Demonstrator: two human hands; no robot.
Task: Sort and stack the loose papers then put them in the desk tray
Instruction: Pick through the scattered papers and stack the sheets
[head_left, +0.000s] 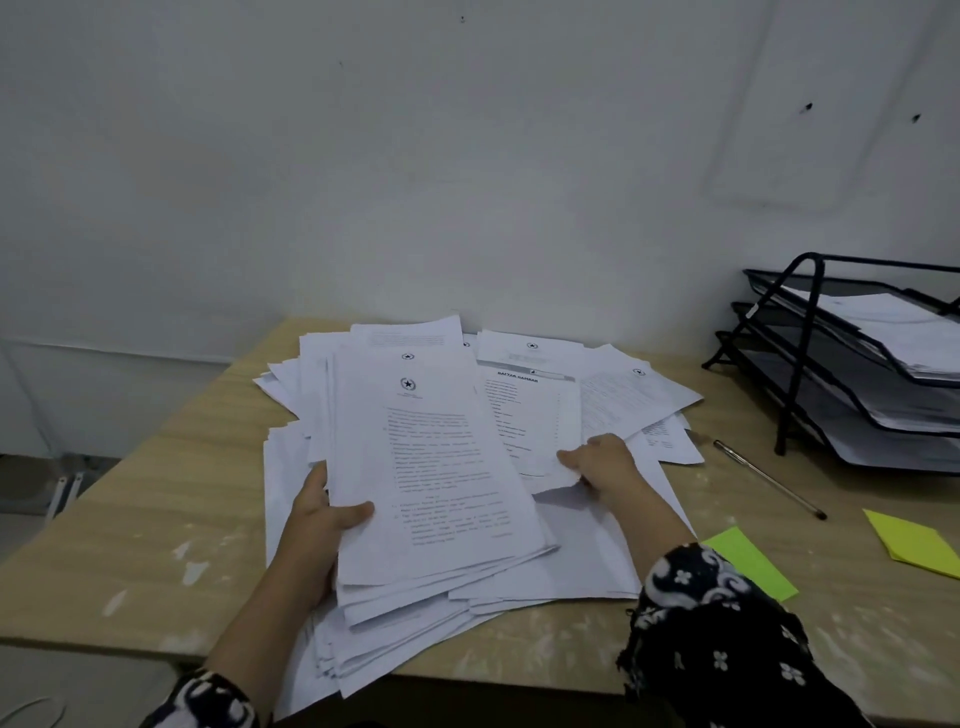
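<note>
Loose papers strewn in an overlapping heap across the middle of the wooden bench, some fanned out toward the wall. Left hand clasped on a thick stack of printed sheets, thumb on the top page, fingers wrapped round the left edge, stack tilted and resting on the heap. Right hand laid on a sheet headed with a list, fingers curled down on its lower edge, pinching it by the look of it. Black wire desk tray, three tiers, at the right end of the bench, well apart from the heap, some paper already in its tiers. Pen lying between heap and tray. Two yellow-green notes near the right sleeve, patterned black and white.
</note>
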